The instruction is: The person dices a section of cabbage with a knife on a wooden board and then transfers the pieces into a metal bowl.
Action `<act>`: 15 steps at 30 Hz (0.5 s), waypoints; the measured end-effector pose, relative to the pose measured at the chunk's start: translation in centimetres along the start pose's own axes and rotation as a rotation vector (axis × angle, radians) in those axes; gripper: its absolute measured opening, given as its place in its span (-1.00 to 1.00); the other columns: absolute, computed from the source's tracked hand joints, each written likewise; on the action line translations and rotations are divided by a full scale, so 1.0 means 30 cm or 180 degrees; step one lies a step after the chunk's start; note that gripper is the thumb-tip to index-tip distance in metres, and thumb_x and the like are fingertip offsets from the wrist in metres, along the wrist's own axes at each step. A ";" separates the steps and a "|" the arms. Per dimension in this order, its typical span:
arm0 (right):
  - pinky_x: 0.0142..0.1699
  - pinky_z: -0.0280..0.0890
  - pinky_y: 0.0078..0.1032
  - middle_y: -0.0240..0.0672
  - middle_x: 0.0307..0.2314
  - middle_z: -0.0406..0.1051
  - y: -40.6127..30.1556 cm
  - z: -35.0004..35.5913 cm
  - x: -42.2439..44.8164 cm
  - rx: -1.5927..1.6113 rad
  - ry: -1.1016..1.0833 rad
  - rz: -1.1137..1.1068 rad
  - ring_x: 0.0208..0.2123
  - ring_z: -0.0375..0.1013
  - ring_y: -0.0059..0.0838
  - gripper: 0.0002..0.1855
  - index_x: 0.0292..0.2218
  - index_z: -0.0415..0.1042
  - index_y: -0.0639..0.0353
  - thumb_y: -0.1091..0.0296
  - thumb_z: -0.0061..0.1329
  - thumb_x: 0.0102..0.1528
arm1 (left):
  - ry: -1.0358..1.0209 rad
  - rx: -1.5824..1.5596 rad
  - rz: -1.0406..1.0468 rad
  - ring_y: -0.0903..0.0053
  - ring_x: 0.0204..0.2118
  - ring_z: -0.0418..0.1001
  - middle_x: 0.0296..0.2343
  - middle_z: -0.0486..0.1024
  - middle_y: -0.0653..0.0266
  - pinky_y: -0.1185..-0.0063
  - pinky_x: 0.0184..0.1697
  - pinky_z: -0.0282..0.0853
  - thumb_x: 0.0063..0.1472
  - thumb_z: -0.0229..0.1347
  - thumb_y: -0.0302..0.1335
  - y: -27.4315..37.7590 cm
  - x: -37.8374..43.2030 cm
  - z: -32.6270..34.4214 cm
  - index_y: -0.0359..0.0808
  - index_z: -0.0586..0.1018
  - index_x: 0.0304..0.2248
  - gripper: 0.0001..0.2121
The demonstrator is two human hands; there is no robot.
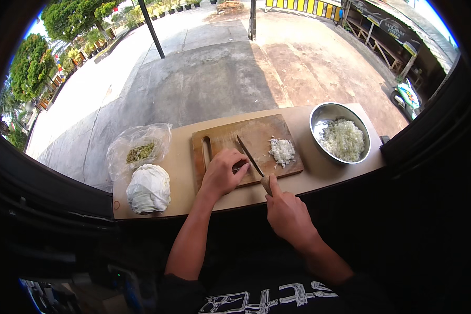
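My right hand [289, 214] is closed round the wooden handle of a kitchen knife [251, 157]. Its narrow dark blade points away over a wooden cutting board [255, 127] with a slot handle at its left end. Just left of the blade, my left hand [225, 170] rests on the board, fingers curled around a small piece of food [248, 165]. That piece is mostly hidden, so its kind is unclear. Toward the board's right end lies a heap of finely chopped white food, likely onion [282, 151], with loose bits around it.
At right a steel bowl [317, 147] holds shredded white-green vegetable [344, 139]. A white cabbage head [148, 189] sits at left, beside a clear plastic bag [117, 151] holding chopped greens [140, 152]. The narrow counter [180, 165] ends above a concrete yard [212, 78].
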State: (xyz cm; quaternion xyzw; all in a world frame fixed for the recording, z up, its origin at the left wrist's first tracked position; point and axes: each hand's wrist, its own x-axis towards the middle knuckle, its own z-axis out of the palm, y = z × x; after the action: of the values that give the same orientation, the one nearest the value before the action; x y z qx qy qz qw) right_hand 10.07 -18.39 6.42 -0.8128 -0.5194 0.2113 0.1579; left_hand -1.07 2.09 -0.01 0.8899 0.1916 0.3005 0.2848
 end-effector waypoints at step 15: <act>-0.22 0.48 0.07 0.12 -0.45 0.55 0.008 0.092 -0.021 -0.0118 0.0142 0.0104 -0.40 0.59 0.20 -0.35 0.36 0.06 0.38 0.31 -0.17 0.36 | 0.0036 0.0112 -0.0029 0.24 -0.22 0.52 -0.39 0.61 0.21 0.38 -0.07 0.44 0.18 0.20 -0.52 0.011 -0.002 0.004 -0.30 0.68 -0.35 -0.93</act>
State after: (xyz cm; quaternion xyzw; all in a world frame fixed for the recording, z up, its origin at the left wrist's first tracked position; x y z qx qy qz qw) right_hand 8.62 -18.96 4.03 -0.8285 -0.5062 0.1860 0.1508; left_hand -0.99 1.76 0.08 0.8921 0.2025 0.3009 0.2694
